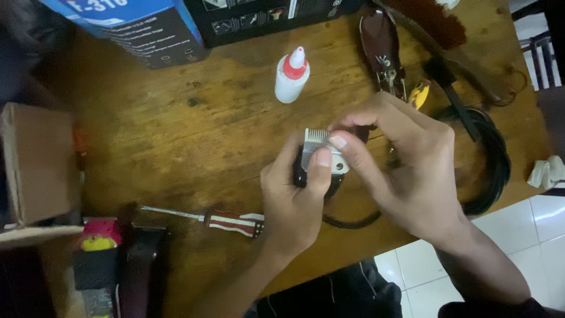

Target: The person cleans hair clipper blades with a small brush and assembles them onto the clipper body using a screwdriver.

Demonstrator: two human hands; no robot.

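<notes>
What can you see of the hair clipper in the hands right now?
The hair clipper has a black body, mostly hidden in the left hand, and a silvery metal blade with fine comb teeth pointing away from the person. It is held above the wooden table. The left thumb presses the blade plate; the right hand pinches the blade's right edge. A black cord trails beneath.

From my remote seat, most of the black hair clipper [301, 171] is buried under my left hand [294, 203] and right hand [406, 171], so only its toothed metal blade [321, 147] and a sliver of body show. The blue box [138, 26] and the black box [271, 15] are cut off by the top edge, and the cardboard box [35, 165] by the left edge. I cannot make out the blurred red-and-yellow object [99, 235] at lower left, and the screwdriver [203, 219] handle's end slips behind my left wrist.
</notes>
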